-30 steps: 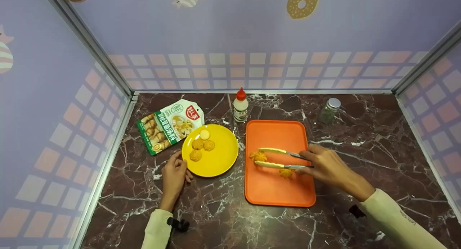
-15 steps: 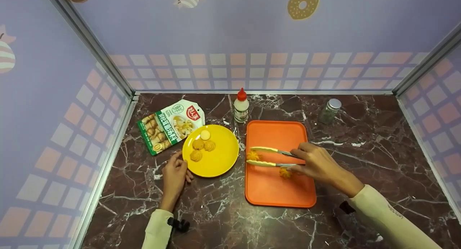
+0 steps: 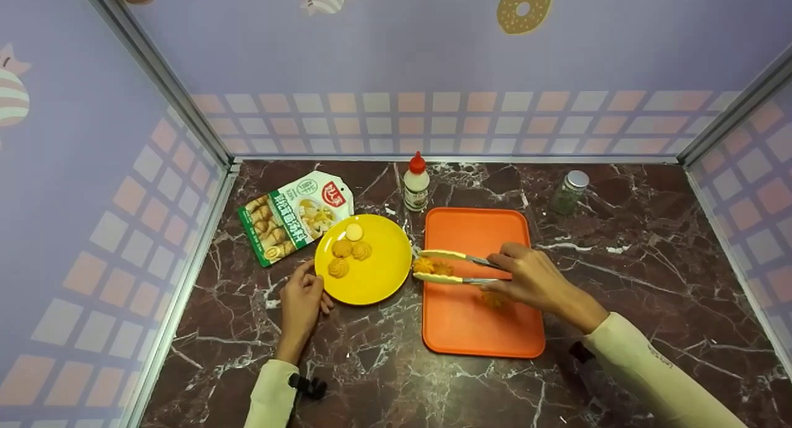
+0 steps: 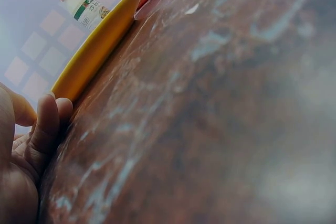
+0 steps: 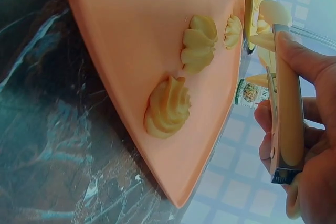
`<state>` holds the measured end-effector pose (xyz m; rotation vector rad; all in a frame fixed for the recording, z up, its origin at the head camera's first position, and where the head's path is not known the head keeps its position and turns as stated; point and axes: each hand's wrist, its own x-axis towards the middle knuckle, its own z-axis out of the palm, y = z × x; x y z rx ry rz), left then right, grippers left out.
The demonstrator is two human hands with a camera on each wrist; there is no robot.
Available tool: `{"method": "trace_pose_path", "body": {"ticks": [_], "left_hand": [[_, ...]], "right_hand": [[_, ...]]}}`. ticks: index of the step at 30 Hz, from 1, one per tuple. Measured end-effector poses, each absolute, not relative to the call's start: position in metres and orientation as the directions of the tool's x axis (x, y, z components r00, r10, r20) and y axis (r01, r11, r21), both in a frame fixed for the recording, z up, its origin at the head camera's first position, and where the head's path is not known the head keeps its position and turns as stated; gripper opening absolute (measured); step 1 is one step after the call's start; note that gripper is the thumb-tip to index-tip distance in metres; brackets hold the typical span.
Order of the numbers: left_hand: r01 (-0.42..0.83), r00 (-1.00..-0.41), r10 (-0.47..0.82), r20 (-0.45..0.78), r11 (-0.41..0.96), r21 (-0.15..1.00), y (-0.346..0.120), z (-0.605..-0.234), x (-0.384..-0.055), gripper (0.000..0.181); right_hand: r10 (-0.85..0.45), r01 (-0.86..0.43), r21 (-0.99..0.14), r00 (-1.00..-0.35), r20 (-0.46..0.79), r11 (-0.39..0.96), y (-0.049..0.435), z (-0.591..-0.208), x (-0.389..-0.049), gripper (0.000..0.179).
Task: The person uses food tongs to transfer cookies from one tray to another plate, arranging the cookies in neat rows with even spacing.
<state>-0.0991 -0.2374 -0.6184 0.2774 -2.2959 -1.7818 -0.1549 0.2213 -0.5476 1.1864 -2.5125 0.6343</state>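
My right hand [image 3: 535,279] grips metal tongs [image 3: 440,278] with pale yellow tips, as the right wrist view also shows. A swirled cookie [image 3: 423,265] is between the tips, above the left edge of an orange tray [image 3: 482,335]. More cookies lie on the tray, among them a ridged one [image 5: 168,108] and a flatter one [image 5: 199,45]. My left hand [image 3: 301,301] holds the near-left rim of a yellow plate [image 3: 377,279], thumb and fingers at its edge [image 4: 100,45]. Several small cookies [image 3: 338,268] sit on the plate's left half.
A green and white food packet [image 3: 296,218] lies behind the plate, touching or under its edge. A red-capped bottle [image 3: 416,184] stands behind the gap between plate and tray. At the back right is a glass jar with a silver lid [image 3: 569,192]. Patterned walls enclose the marble-look table.
My right hand has moved left with the tongs, carrying the cookie from over the tray to its left edge, nearer the plate. The left hand stays at the plate's rim.
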Motion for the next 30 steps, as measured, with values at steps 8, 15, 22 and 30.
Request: {"method": "trace_pose_path", "body": {"ticks": [8,15,22,30], "left_hand": [[-0.050,-0.952,-0.304,0.032,0.259,0.965,-0.236,-0.616,-0.101,0.043],[-0.054,-0.955,-0.297,0.020,0.238,0.970,-0.227,-0.595,-0.095,0.044],[-0.030,-0.957,-0.288,0.042,0.241,0.970,-0.227,-0.589,-0.091,0.043],[-0.009,-0.960,-0.272,0.061,0.247,0.969,-0.229,-0.599,-0.093,0.042]], "right_hand": [[-0.660,-0.782,-0.298,-0.622,0.421,0.547,0.208,-0.547,-0.161,0.043],[-0.665,-0.780,-0.316,-0.625,0.409,0.539,0.198,-0.549,-0.164,0.042],[-0.664,-0.763,-0.343,-0.646,0.377,0.547,0.189,-0.550,-0.165,0.043],[-0.668,-0.760,-0.353,-0.649,0.365,0.545,0.179,-0.550,-0.169,0.042]]}}
